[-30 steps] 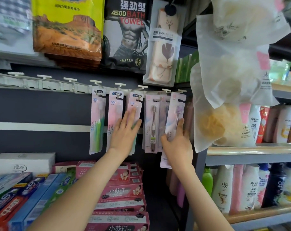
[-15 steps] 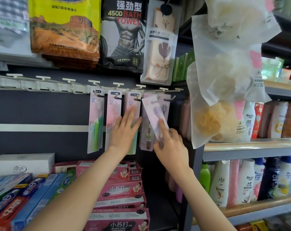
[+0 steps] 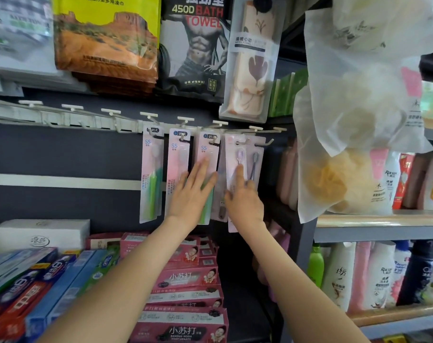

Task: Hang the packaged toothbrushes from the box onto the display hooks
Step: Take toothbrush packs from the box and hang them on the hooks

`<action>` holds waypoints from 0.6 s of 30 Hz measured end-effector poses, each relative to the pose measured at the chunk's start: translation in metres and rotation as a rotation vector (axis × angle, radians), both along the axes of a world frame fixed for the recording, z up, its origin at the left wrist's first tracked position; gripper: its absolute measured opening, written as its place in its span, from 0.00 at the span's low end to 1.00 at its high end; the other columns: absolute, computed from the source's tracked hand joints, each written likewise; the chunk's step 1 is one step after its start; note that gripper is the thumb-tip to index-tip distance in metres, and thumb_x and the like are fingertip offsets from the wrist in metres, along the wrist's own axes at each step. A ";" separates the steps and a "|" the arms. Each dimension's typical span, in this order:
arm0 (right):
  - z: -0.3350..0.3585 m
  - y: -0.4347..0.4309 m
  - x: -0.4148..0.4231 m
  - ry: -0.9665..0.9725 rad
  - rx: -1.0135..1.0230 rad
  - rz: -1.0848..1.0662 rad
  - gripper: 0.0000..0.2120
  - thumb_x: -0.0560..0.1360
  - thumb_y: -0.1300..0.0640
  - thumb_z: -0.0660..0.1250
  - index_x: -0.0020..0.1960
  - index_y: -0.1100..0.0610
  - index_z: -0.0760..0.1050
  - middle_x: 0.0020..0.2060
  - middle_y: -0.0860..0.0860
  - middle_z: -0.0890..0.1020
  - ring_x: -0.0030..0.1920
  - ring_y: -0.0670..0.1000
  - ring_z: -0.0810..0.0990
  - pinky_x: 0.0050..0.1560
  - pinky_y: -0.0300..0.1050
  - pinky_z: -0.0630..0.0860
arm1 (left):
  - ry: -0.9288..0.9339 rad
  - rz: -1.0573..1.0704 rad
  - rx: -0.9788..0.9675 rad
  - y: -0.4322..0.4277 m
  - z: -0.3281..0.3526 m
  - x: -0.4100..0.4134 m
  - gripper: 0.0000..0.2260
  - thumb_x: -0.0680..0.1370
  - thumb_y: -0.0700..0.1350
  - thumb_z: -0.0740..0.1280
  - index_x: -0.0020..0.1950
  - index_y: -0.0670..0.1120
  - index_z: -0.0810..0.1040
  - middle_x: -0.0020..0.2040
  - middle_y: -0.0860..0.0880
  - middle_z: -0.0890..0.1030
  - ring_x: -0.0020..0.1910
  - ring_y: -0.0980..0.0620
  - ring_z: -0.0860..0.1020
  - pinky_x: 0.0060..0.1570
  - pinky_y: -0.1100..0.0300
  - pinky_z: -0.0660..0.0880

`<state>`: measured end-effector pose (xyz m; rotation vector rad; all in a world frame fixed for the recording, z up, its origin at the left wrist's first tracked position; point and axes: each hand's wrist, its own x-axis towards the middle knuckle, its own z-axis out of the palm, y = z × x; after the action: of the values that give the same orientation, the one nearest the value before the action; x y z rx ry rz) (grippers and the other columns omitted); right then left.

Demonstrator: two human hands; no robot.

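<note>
Pinching pale pink toothbrush pack (image 3: 232,167), purple bristles

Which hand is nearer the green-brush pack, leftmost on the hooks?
Left. The left hand lies flat just right of the green-brush pack; the right hand is farther right, holding the purple-brush pack.

The left hand (image 3: 194,191) lies flat over the third pink pack (image 3: 208,152), hiding much of its lower half. At its three o'clock the right hand (image 3: 243,201) covers the middle of the purple toothbrush pack (image 3: 234,154). The thumb is out of sight, so I cannot tell whether it pinches the card, nor whether the card's hole sits on one of the hooks (image 3: 267,142). At twelve o'clock the yellow pack (image 3: 106,33) and bath towel pack (image 3: 193,45) are cut by the top edge. The toothpaste boxes (image 3: 24,280) at eight o'clock are blurred and cropped.
</note>
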<state>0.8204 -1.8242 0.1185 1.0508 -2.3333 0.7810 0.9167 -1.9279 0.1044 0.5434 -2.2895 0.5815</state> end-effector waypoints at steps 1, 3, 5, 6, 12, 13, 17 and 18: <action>-0.004 -0.007 0.000 -0.020 -0.029 0.015 0.34 0.82 0.50 0.55 0.78 0.51 0.37 0.70 0.61 0.63 0.64 0.60 0.72 0.51 0.51 0.76 | 0.022 -0.013 -0.017 -0.001 -0.003 0.001 0.44 0.70 0.33 0.70 0.79 0.46 0.49 0.76 0.40 0.35 0.78 0.40 0.45 0.74 0.46 0.53; -0.012 -0.016 0.002 -0.051 -0.066 0.019 0.35 0.82 0.51 0.55 0.78 0.52 0.36 0.72 0.60 0.60 0.68 0.61 0.68 0.56 0.54 0.75 | 0.073 -0.059 -0.038 -0.003 -0.010 0.009 0.46 0.63 0.33 0.76 0.77 0.44 0.58 0.77 0.37 0.52 0.75 0.38 0.58 0.71 0.45 0.61; -0.021 -0.018 0.009 -0.065 -0.074 0.013 0.34 0.82 0.51 0.55 0.78 0.53 0.36 0.76 0.59 0.54 0.74 0.61 0.60 0.61 0.56 0.72 | 0.100 -0.102 -0.043 -0.003 -0.020 0.022 0.45 0.60 0.34 0.78 0.75 0.43 0.63 0.75 0.35 0.61 0.72 0.37 0.65 0.68 0.45 0.63; -0.028 -0.016 0.016 -0.062 -0.084 0.020 0.34 0.82 0.50 0.55 0.78 0.53 0.37 0.76 0.60 0.53 0.74 0.61 0.60 0.61 0.56 0.73 | 0.106 -0.125 -0.034 0.000 -0.026 0.032 0.44 0.61 0.34 0.78 0.75 0.43 0.64 0.75 0.35 0.61 0.72 0.36 0.65 0.68 0.46 0.62; -0.090 0.013 0.084 -0.059 -0.187 0.166 0.34 0.80 0.57 0.60 0.79 0.56 0.44 0.70 0.58 0.65 0.64 0.58 0.69 0.48 0.49 0.76 | 0.167 -0.209 0.202 0.036 -0.097 0.120 0.37 0.70 0.39 0.75 0.76 0.44 0.62 0.76 0.37 0.57 0.72 0.37 0.63 0.69 0.48 0.57; -0.104 0.020 0.102 -0.062 -0.185 0.195 0.33 0.79 0.58 0.60 0.79 0.57 0.46 0.68 0.57 0.67 0.62 0.57 0.70 0.46 0.47 0.74 | 0.168 -0.206 0.265 0.045 -0.115 0.139 0.36 0.71 0.41 0.74 0.76 0.44 0.62 0.76 0.38 0.58 0.72 0.37 0.64 0.68 0.49 0.58; -0.170 0.042 0.183 -0.118 -0.071 0.377 0.29 0.79 0.59 0.61 0.77 0.58 0.55 0.65 0.56 0.70 0.56 0.56 0.74 0.41 0.43 0.70 | 0.119 -0.184 0.474 0.074 -0.195 0.222 0.30 0.74 0.43 0.72 0.74 0.42 0.65 0.74 0.40 0.64 0.70 0.40 0.68 0.65 0.51 0.64; -0.190 0.045 0.205 -0.151 -0.019 0.425 0.28 0.79 0.59 0.61 0.77 0.58 0.56 0.64 0.56 0.71 0.55 0.56 0.75 0.40 0.43 0.70 | 0.087 -0.166 0.524 0.078 -0.217 0.245 0.28 0.75 0.44 0.71 0.73 0.41 0.67 0.73 0.40 0.67 0.68 0.41 0.70 0.64 0.51 0.67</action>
<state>1.0249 -1.7790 -0.0710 1.5559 -2.2424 1.0671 1.1613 -1.8497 -0.1129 0.5982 -2.3699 -0.1314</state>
